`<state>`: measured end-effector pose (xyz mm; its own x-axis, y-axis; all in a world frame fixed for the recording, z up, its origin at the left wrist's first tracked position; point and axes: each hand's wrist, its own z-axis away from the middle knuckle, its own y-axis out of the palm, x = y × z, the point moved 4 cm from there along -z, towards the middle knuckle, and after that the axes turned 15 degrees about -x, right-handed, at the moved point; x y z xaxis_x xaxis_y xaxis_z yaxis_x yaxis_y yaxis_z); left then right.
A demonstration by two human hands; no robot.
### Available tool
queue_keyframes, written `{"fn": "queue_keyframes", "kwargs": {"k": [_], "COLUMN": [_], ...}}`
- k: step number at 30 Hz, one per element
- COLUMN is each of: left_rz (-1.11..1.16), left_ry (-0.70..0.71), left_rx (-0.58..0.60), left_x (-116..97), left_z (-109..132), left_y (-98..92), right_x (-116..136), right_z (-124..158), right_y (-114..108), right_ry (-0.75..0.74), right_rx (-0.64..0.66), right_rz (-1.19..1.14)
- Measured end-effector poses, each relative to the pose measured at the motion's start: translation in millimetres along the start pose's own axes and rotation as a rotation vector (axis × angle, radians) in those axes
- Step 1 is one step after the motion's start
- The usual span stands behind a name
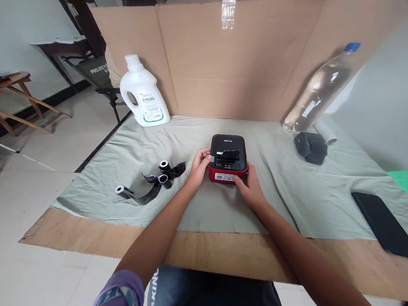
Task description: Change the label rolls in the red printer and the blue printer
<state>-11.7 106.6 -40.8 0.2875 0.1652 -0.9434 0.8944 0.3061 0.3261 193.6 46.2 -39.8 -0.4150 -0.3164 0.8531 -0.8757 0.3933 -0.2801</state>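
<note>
Gripping both sides of the red/blk box [229,143], your L hand [199,166] & R hand [251,186] are clasping it b/w them; blk rolls [166,183] are lying nearby on cloth [216,213].

I see a compact, rounded-cornered box with a red body and flat black top [228,165] resting upright on the pale green cloth [206,214], its near end facing me. Small light lettering marks the far part of the top, and a short, dark, curling strip [231,153] rises across its middle. On the red front I can make out a white printed label [223,176], though its text is too small for me to read.
</note>
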Motion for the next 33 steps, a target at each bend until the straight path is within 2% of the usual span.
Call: {"fn": "queue_keyframes", "kwargs": {"k": [3, 8, 15, 19, 26, 30, 33], "left_rz": [0.020, 0.072, 0.186, 0.207, 0.288, 0.308, 0.314], "left_ry": [-0.087, -0.205, -0.170, -0.157, -0.116, -0.106, -0.104], "left_rx": [0.068, 0.034, -0.007, -0.024, 0.013, 0.034, 0.032], "left_x": [0.6, 6.9, 9.6, 13.9, 27.4, 29.3, 26.1], "left_z": [1.7, -0.2, -5.3, -6.8, -4.4, -3.2, -1.9], "left_y": [11.0, 17.3, 27.7, 28.4, 22.7, 22.7, 22.6], "right_x": [2.2, 2.7, 3.5, 6.2, 1.6, 14.9, 26.2], "right_z": [-0.5, -2.5, -12.7, -19.2, -24.2, -37.6, -52.3], "right_y": [-0.4, 0.9, -1.9, -4.1, -13.9, -17.8, -12.3], "right_ry": [-0.008, -0.029, -0.020, -0.014, 0.000, -0.065, -0.002], "right_rx": [-0.002, 0.005, 0.006, 0.059, 0.167, 0.128, 0.062], "right_rz": [0.011, 0.052, 0.040, 0.004, -0.034, -0.030, -0.041]}}
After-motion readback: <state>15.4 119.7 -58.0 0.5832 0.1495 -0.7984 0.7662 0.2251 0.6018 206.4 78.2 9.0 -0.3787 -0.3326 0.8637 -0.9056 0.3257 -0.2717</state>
